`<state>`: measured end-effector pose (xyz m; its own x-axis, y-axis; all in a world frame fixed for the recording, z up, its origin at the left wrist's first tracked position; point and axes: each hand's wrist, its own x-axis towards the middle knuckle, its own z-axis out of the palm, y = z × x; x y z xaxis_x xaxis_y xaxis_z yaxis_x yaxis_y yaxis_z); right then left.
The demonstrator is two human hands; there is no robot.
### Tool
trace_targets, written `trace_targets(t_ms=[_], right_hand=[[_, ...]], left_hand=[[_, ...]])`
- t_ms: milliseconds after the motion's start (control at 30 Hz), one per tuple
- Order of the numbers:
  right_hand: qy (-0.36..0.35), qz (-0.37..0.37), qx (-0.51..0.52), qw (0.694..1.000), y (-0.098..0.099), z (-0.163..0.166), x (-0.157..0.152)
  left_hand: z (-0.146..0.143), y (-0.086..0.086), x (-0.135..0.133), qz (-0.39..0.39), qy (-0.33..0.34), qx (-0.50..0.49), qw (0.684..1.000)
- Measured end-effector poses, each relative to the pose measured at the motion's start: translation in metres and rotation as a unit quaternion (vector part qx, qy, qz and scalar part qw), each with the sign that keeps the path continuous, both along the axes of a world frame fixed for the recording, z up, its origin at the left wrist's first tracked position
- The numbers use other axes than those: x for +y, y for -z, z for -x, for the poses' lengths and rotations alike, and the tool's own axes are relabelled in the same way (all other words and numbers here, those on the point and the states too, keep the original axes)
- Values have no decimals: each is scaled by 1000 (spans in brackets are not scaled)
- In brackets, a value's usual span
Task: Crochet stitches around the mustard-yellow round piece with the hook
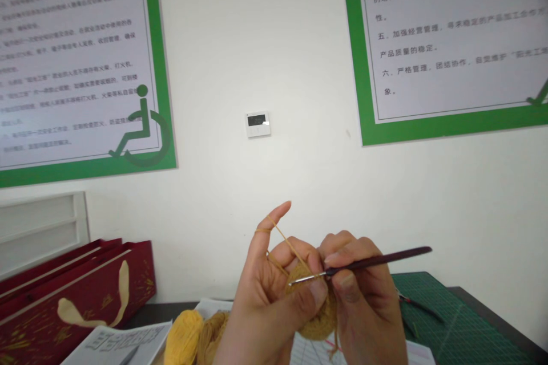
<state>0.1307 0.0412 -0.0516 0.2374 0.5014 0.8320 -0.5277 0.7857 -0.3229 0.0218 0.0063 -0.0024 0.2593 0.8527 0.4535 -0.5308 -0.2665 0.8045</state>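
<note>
My left hand [268, 291] pinches a small round mustard-yellow crochet piece [314, 319] between thumb and fingers. Its index finger points up with a strand of yellow yarn [286, 239] looped round it. My right hand [366, 302] grips a dark crochet hook [372, 262] like a pen. The hook's metal tip lies at the top edge of the crochet piece, beside my left thumb. Both hands are raised above the table in front of a white wall.
Balls of yellow yarn [184, 336] lie on printed papers [115, 345] below my hands. A red gift bag [72, 296] stands at the left. A green cutting mat [449, 325] covers the table at the right. Green-framed posters [449, 40] and a small wall controller [257, 124] hang on the wall.
</note>
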Motion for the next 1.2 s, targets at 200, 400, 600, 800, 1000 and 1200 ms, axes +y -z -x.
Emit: trace_targets(t_ms=[200, 400, 600, 800, 1000, 1200], right_hand=[[-74, 37, -23, 996, -2, -5, -2], [-86, 86, -33, 992, -3, -8, -3], [-136, 149, -2, 979, -9, -7, -12], [-168, 170, 12, 971, -14, -9, -16], [-170, 155, 2, 973, -15, -12, -16], [-142, 127, -22, 981, -13, -17, -15]], left_hand=[[4, 2, 0, -13, 27, 16, 999], [8, 5, 2, -17, 52, 30, 998], [8, 5, 2, -17, 66, 32, 997], [8, 3, -1, -10, 78, 41, 996], [11, 3, 0, -13, 112, 40, 993], [15, 0, 0, -4, 137, 65, 988]])
